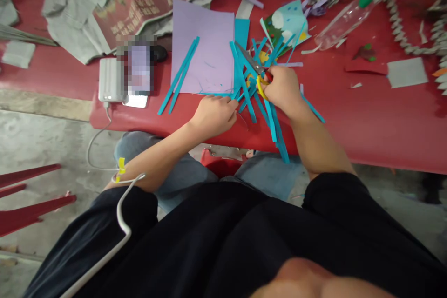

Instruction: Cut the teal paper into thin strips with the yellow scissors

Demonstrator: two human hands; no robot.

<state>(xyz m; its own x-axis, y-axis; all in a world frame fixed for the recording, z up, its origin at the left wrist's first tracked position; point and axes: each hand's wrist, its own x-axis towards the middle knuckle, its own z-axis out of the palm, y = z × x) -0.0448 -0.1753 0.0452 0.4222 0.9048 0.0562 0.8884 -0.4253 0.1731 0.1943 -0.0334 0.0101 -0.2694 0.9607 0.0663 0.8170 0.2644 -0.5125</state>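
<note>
My right hand (284, 88) grips a pair of scissors (260, 72) with yellow handles, blades pointing up and left over the blue paper. At the lower edge of a purple sheet (204, 51), my left hand (216, 115) has its fingers curled on blue paper; the exact grip is partly hidden. A blue sheet (242, 32) shows from beneath the purple one. Cut blue strips (272, 123) lie in a loose pile under and around my right hand. Two more blue strips (181, 77) rest across the purple sheet's left side.
A white power bank (111, 79), a blurred phone (138, 67) and torn newspaper (66, 21) occupy the left. To the right are a clear bottle (344, 23), a patterned paper piece (288, 23) and a white paper square (407, 72). A white cable (91, 149) runs to my left arm.
</note>
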